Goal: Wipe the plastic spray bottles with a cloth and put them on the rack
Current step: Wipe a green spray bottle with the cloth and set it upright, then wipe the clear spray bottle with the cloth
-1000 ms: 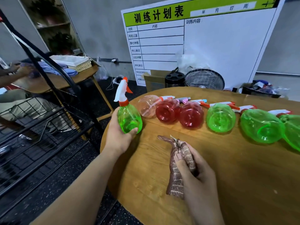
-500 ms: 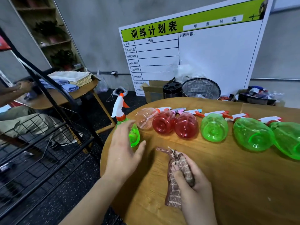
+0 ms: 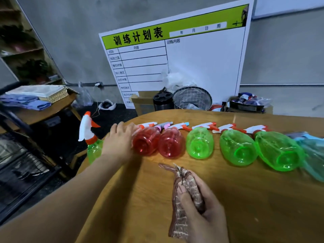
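Several plastic spray bottles lie in a row on the round wooden table (image 3: 136,204): two red ones (image 3: 146,143), three green ones (image 3: 236,149) and a teal one (image 3: 313,155) at the right edge. One green bottle (image 3: 93,151) stands upright at the table's left edge. My left hand (image 3: 121,141) reaches over a pale pink bottle at the row's left end, its fingers laid on top and hiding most of it. My right hand (image 3: 205,216) grips a bunched brown cloth (image 3: 185,188) on the table near me. The black wire rack (image 3: 21,165) stands at the left.
A white planning board (image 3: 201,58) leans on the wall behind the table, with a box, a black container and a wire basket (image 3: 192,98) at its foot. A second wooden table (image 3: 43,113) with folded cloths and a wicker tray stands at the far left.
My left hand has let go of the upright green bottle at the table's edge and moved right onto the pale pink bottle. My right hand still holds the cloth.
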A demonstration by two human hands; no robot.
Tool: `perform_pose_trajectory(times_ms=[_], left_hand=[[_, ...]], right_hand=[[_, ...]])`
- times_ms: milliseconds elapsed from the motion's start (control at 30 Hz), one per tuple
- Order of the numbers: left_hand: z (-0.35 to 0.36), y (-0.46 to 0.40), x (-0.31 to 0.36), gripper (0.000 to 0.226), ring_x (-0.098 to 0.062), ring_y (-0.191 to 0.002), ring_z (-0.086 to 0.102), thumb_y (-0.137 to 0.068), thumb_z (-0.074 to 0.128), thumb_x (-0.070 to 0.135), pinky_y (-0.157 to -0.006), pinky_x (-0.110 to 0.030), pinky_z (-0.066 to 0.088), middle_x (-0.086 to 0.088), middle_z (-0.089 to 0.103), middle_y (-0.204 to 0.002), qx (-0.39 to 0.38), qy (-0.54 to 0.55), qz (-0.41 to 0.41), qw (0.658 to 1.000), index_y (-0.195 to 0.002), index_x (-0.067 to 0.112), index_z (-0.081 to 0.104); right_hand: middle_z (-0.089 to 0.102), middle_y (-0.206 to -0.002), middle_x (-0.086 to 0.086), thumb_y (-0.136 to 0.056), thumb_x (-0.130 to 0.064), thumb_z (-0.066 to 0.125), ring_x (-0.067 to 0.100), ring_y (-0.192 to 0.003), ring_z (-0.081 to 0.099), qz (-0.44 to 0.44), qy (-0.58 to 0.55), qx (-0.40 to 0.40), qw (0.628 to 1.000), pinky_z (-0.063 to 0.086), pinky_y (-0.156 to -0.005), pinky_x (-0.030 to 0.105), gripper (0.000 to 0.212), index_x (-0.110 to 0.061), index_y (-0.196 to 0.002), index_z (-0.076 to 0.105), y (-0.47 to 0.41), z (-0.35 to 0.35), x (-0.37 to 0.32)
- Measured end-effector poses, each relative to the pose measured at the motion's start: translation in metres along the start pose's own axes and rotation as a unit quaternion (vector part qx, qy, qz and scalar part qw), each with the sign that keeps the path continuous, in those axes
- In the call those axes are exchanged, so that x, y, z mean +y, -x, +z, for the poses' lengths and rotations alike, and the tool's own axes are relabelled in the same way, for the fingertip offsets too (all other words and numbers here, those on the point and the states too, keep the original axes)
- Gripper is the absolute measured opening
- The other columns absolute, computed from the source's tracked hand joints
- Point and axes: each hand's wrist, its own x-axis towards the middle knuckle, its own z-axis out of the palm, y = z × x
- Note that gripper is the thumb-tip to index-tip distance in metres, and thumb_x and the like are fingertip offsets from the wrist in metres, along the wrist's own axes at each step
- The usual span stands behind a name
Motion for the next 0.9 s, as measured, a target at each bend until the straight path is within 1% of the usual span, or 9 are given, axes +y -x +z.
perform_pose_trajectory(times_ms=[133,267,367,467,567,667,767,833,900], left_hand=[[0.001,-0.007,0.001,0.101,-0.036,-0.147,0.042,-0.085,0.083,0.047,-0.121,-0.05,0.037,-0.014,0.036,-0.162,-0.009,-0.03,0.001,1.0,-0.162,0.03,0.021],[-0.001,-0.006,0.0,0.093,-0.036,-0.147,0.04,-0.09,0.077,0.042,-0.122,-0.049,0.034,-0.014,0.037,-0.161,0.005,-0.035,0.012,0.999,-0.164,0.025,0.023],[-0.003,-0.004,-0.004,0.092,-0.038,-0.147,0.039,-0.09,0.075,0.043,-0.121,-0.05,0.033,-0.016,0.036,-0.161,0.034,-0.024,0.017,0.999,-0.164,0.021,0.024],[-0.006,-0.003,-0.01,0.079,-0.041,-0.141,0.045,-0.094,0.07,0.034,-0.115,-0.052,0.04,-0.018,0.041,-0.157,0.093,-0.018,0.026,0.995,-0.162,0.022,0.031],[-0.017,0.005,-0.01,0.073,-0.046,-0.133,0.052,-0.093,0.073,0.026,-0.107,-0.057,0.047,-0.022,0.049,-0.151,0.143,0.011,0.045,0.989,-0.158,0.019,0.04],[-0.033,0.026,0.002,0.079,-0.045,-0.131,0.055,-0.09,0.078,0.026,-0.103,-0.055,0.051,-0.02,0.05,-0.152,0.172,0.097,0.064,0.978,-0.159,0.018,0.04],[-0.05,0.06,0.024,0.088,-0.031,-0.14,0.048,-0.09,0.081,0.034,-0.113,-0.046,0.045,-0.01,0.046,-0.157,0.159,0.252,0.08,0.951,-0.163,0.021,0.032],[-0.056,0.085,0.043,0.089,-0.02,-0.144,0.046,-0.09,0.082,0.034,-0.12,-0.036,0.038,-0.003,0.048,-0.157,0.151,0.359,0.098,0.916,-0.163,0.021,0.033],[-0.061,0.114,0.068,0.086,-0.009,-0.137,0.055,-0.089,0.084,0.028,-0.118,-0.028,0.041,0.008,0.056,-0.149,0.131,0.487,0.091,0.859,-0.161,0.022,0.038]], right_hand=[[0.082,-0.099,0.0,-0.087,0.001,0.078,0.018,-0.098,0.078,0.002,-0.017,0.006,1.0,0.054,-0.098,0.038,0.05,-0.045,-0.106,0.079,-0.003,-0.001,-0.001],[0.082,-0.096,-0.002,-0.087,0.001,0.078,0.013,-0.093,0.078,0.009,-0.017,-0.005,1.0,0.06,-0.087,0.029,0.042,-0.039,-0.101,0.083,-0.003,0.0,0.003],[0.082,-0.096,-0.003,-0.088,0.001,0.077,0.01,-0.09,0.078,0.0,-0.008,-0.022,1.0,0.058,-0.083,0.02,0.048,-0.045,-0.101,0.081,-0.001,0.0,0.006],[0.082,-0.097,-0.001,-0.088,0.001,0.077,0.016,-0.093,0.078,0.001,0.002,-0.025,1.0,0.06,-0.088,0.029,0.041,-0.036,-0.106,0.082,0.0,0.0,0.011],[0.081,-0.101,-0.002,-0.088,-0.002,0.078,0.016,-0.098,0.077,-0.007,0.023,-0.027,0.999,0.054,-0.095,0.036,0.042,-0.038,-0.109,0.08,0.003,-0.004,0.013],[0.081,-0.102,-0.003,-0.088,0.0,0.078,0.015,-0.1,0.077,-0.014,0.037,-0.027,0.999,0.057,-0.095,0.032,0.037,-0.029,-0.111,0.08,0.004,-0.014,0.007],[0.081,-0.101,-0.007,-0.088,0.006,0.076,0.009,-0.098,0.076,-0.041,0.066,-0.03,0.997,0.055,-0.085,0.014,0.038,-0.024,-0.112,0.079,0.009,-0.028,-0.008],[0.08,-0.103,-0.009,-0.088,0.01,0.074,0.006,-0.098,0.075,-0.077,0.087,-0.021,0.993,0.052,-0.081,0.009,0.04,-0.022,-0.111,0.078,0.013,-0.043,-0.018],[0.08,-0.107,-0.006,-0.09,0.01,0.071,0.009,-0.098,0.075,-0.1,0.101,-0.009,0.99,0.053,-0.082,0.013,0.041,-0.024,-0.112,0.077,0.015,-0.062,-0.029]])
